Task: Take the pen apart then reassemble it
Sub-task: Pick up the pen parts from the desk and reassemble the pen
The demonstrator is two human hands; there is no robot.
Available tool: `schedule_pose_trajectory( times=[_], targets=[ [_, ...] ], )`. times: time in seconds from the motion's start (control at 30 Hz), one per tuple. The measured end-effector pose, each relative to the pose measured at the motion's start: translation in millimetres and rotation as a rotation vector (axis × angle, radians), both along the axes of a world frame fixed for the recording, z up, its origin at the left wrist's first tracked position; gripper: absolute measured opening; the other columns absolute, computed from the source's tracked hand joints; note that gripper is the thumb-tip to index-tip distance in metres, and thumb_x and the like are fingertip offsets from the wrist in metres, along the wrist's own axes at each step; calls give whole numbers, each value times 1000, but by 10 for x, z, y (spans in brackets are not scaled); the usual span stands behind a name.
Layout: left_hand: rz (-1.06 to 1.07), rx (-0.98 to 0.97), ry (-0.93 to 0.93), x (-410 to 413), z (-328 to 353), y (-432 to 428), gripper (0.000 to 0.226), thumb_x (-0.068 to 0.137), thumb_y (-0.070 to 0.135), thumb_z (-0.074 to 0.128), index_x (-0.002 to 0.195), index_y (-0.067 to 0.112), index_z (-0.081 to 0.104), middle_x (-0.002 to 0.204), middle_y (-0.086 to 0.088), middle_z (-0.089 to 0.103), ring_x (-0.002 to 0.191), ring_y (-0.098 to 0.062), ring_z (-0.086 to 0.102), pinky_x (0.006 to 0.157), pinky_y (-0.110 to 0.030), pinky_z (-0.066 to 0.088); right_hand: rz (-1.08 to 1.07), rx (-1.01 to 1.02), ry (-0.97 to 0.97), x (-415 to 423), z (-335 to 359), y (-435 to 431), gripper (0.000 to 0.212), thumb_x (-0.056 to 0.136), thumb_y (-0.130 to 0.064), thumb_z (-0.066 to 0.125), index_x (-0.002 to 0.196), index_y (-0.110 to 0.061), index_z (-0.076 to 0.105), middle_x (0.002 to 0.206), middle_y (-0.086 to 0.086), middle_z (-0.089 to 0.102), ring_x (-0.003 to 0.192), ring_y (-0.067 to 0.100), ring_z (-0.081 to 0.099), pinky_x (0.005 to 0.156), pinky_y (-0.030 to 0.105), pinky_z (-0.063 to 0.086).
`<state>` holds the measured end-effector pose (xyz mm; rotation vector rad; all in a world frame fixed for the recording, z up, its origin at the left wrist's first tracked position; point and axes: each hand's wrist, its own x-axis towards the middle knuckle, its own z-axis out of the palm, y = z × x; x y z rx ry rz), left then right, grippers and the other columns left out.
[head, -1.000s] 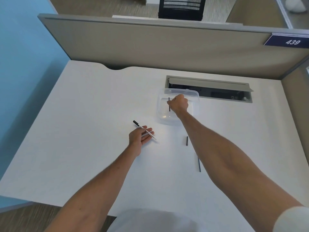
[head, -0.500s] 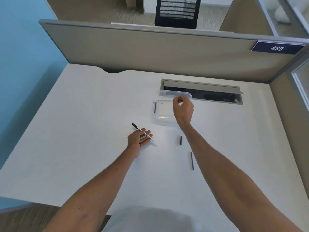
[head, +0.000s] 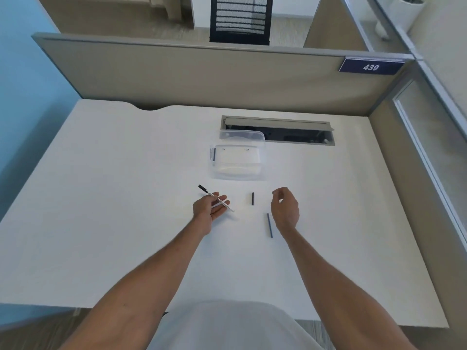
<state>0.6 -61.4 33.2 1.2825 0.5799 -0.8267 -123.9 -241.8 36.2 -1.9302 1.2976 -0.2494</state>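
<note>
- The pen body (head: 216,198) lies across the open fingers (head: 220,199) of the left hand (head: 208,208), dark tip pointing toward the far left corner of the desk (head: 101,198); the fingers are spread loosely, cradling it rather than pinching it.
- The left hand has stayed in the same spot in the middle of the desk, with the pen body held the same way.
- A short dark piece (head: 252,198) lies on the desk just right of the left hand, and a longer thin dark rod (head: 270,225) lies nearer the front edge, just beside the right wrist; neither has moved.
- The right hand (head: 285,207) has come back from the clear box (head: 237,161), which sits toward the far edge next to the cable slot (head: 278,131). It now hovers over the desk beside the rod, fingers curled loosely inward; it looks empty, though the inside of the curl is hidden.
- A dark stick (head: 214,155) that this hand was handling a second ago now rests inside the box against its left wall.
- My reading: one pen part has been parked in the box, so the pen is apart in at least four pieces, and the right hand is free to fetch the rod or the short piece next, probably to begin putting things back together.
</note>
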Motion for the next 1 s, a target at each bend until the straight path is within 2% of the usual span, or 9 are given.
schedule_pose_trajectory(
  times=[0.13,0.2,0.3,0.43,0.6,0.7,0.8,0.93,1.0],
  targets=[
    [2,-4,13,-133,9,-77,38,110,2,52,146,-10,60,145,-30,69,130,-44,71,116,-47,57,59,-10,145,-292,-65,-14,28,106,-8,50,123,-14,71,122,3,78,116,32,72,96,42,58],
    [-6,-9,8,-187,29,-107,32,110,1,52,139,-6,64,144,-30,70,118,-40,71,107,-44,61,64,13,196,-381,-93,2,26,106,-9,49,120,-12,70,119,5,78,113,35,72,94,43,59],
    [-18,-10,7,-252,50,-146,20,110,0,51,125,1,64,144,-29,70,114,-39,70,100,-40,59,100,23,285,-466,-93,50,24,105,-13,47,113,-8,69,118,7,76,108,38,72,95,45,60],
    [-37,-14,19,-341,45,-199,18,110,1,52,123,1,63,145,-29,70,114,-39,70,99,-39,59,197,8,302,-561,-95,138,20,102,-22,58,110,-8,70,121,4,72,110,35,72,99,45,60],
    [-42,-23,28,-417,20,-243,16,109,-1,52,122,-1,62,145,-34,68,113,-40,70,98,-40,60,283,-50,336,-623,-126,200,30,106,-38,65,121,-11,70,131,3,67,128,28,67,111,46,51],
    [-40,-13,28,-426,35,-237,16,109,-2,52,121,-1,62,144,-34,68,113,-40,70,98,-39,60,287,-54,345,-621,-127,203,30,107,-36,65,123,-12,71,134,3,66,130,27,65,113,45,49],
    [-41,-8,19,-402,59,-225,16,109,-2,52,121,-1,62,144,-33,68,112,-39,70,97,-39,60,264,-42,329,-613,-115,209,23,106,-26,63,119,-11,73,132,3,67,128,28,67,112,45,50],
    [-53,2,10,-366,42,-211,21,109,0,54,126,-1,66,143,-31,70,113,-38,71,109,-47,61,217,3,311,-599,-78,197,22,103,-22,62,115,-10,75,128,3,70,120,30,70,109,46,54],
    [-45,3,7,-351,37,-195,31,110,1,54,138,-7,66,141,-29,71,113,-39,71,112,-49,60,200,22,304,-591,-61,195,22,103,-23,62,115,-10,75,128,2,71,117,30,71,107,45,55]
  ],
)
